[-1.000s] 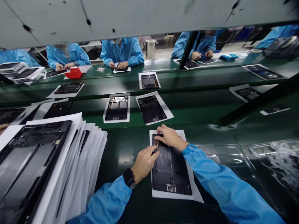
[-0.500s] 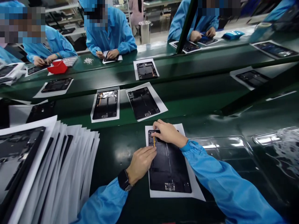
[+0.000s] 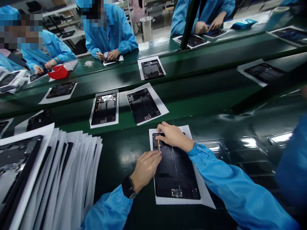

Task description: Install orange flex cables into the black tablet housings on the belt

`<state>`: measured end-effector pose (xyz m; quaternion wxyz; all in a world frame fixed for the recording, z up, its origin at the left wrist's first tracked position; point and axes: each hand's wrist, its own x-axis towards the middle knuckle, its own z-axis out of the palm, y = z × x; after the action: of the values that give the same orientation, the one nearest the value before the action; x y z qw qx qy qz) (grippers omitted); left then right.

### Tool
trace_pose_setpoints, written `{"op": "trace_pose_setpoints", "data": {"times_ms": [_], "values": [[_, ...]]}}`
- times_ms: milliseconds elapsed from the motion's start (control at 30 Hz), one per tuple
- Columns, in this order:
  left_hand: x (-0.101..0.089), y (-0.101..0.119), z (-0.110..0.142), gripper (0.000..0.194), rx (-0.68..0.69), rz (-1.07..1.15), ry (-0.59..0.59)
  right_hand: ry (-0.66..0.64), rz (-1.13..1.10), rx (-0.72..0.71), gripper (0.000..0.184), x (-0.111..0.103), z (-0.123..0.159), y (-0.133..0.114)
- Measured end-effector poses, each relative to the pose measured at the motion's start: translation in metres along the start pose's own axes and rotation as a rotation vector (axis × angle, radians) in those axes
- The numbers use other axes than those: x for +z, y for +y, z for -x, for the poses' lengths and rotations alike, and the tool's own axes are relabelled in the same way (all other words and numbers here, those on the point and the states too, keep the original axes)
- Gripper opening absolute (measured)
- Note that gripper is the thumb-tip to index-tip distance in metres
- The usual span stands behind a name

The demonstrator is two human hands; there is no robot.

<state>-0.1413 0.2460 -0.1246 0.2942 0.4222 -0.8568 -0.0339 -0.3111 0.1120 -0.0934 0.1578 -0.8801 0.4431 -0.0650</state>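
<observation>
Showing in the head view: one orange strip (image 3: 159,144), lying along the upper left part of a black tablet housing (image 3: 177,172); housing flat on a white sheet (image 3: 204,195), sheet on the green counter (image 3: 120,156). Left hand (image 3: 145,167): fingers drawn together, tips at the strip's near end. Right hand (image 3: 174,137): thumb and finger bent in at the far end. Whether either grip pinches or merely presses, I cannot tell.

Handling, as judged: strip light, thin, pliant, apt to crease; best taken lightly by its ends. Housing probably stiff, fairly light, smooth; best held by its long side edges. Sheet likely to slide beneath it.

Surroundings: left, a stack of housings and sheets (image 3: 76,169), near the left sleeve (image 3: 107,207). Beyond, two more housings on sheets, a left one (image 3: 104,110) and a right one (image 3: 144,105). Right, clear trays (image 3: 249,145). Across the line, a red box (image 3: 58,72) beside a co-worker's hand (image 3: 51,64).

Obstructions: right hand covers part of the housing's top; a dark slanted post (image 3: 266,92) cuts the far right; a blurred blue sleeve (image 3: 291,166) shows at the right edge.
</observation>
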Motion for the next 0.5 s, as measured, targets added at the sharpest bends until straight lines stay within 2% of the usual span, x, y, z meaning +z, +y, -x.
{"op": "trace_pose_setpoints", "data": {"times_ms": [167, 300, 433, 500], "values": [[-0.002, 0.002, -0.002, 0.017, 0.009, -0.018, -0.031, -0.004, 0.003, 0.009, 0.027, 0.000, 0.000, -0.001], [-0.010, -0.001, -0.004, 0.017, 0.000, 0.015, -0.143, -0.017, 0.008, 0.028, 0.028, -0.003, -0.001, -0.003], [-0.019, -0.006, -0.003, 0.026, -0.013, 0.075, -0.224, 0.009, -0.085, 0.039, 0.010, -0.012, 0.005, -0.007], [-0.021, -0.006, -0.002, 0.026, -0.004, 0.051, -0.246, -0.009, -0.210, 0.000, 0.022, -0.019, 0.014, -0.009]]}}
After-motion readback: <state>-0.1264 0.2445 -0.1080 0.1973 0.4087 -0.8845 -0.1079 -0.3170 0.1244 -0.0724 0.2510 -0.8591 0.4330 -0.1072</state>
